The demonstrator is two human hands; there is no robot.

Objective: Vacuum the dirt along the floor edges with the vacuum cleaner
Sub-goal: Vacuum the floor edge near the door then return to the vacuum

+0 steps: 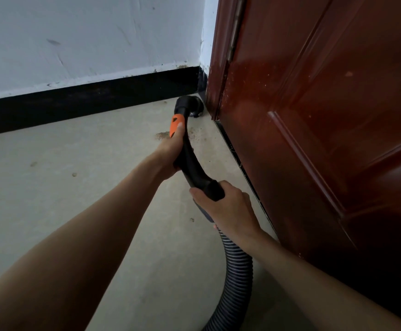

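Two hands grip the vacuum handle (191,161): left hand (172,149) near its orange collar, right hand (228,209) where the hose (235,266) joins. Its nozzle (190,105), frame centre-top, sits in the corner between baseboard (87,101) and door (314,139). Best kept low, drawn slowly over the dirt (162,135) nearby.

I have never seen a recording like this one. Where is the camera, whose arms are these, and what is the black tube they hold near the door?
The camera sits on a person's head and looks down, so the two arms are that person's own. The left hand grips the curved black handle just below its orange part. The right hand grips the handle's end, where the ribbed hose begins. It is a vacuum cleaner. Its nozzle rests in the corner between the black baseboard and the red-brown door. Brown dirt lies on the grey floor nearby.
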